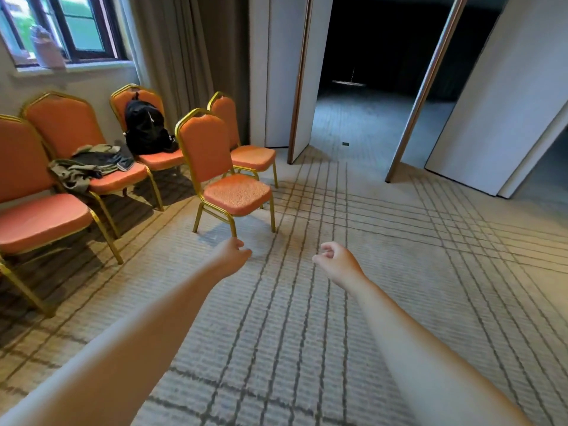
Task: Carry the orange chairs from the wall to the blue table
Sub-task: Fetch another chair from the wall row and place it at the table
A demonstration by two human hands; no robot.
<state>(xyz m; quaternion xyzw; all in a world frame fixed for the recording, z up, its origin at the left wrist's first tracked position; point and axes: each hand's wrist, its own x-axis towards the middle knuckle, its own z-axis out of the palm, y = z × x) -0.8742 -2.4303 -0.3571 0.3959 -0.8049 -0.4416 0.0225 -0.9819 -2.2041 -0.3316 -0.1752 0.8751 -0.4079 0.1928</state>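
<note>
Patterned carpet [307, 348], hotel-type function room. No blue surface in view.

Both arms are out in front. Left hand [232, 256] and right hand [336, 262] both have loosely curled fingers with nothing in them, and touch nothing.

The free orange chair [236, 195] stands off the wall row, dead ahead. It sits at 12 o'clock from the left hand, its front leg just beyond the fingertips, and at roughly 10-11 o'clock from the right hand. Left hand is clearly nearer. Seat front points to about 5 o'clock and the backrest [204, 146] is on the far-left side, so the likely grab is left hand to the back frame, right hand to the seat edge.

Behind it at 12 o'clock is a second empty chair [253, 156]. The wall row at 9-10 o'clock has three more chairs; a black backpack [146, 127] sits on one and a clothes pile [89, 164] on the next, so those need clearing first.

Far: window [76, 26] at 10 o'clock, open folding doors [295, 87] into a dark room at 1 o'clock.
</note>
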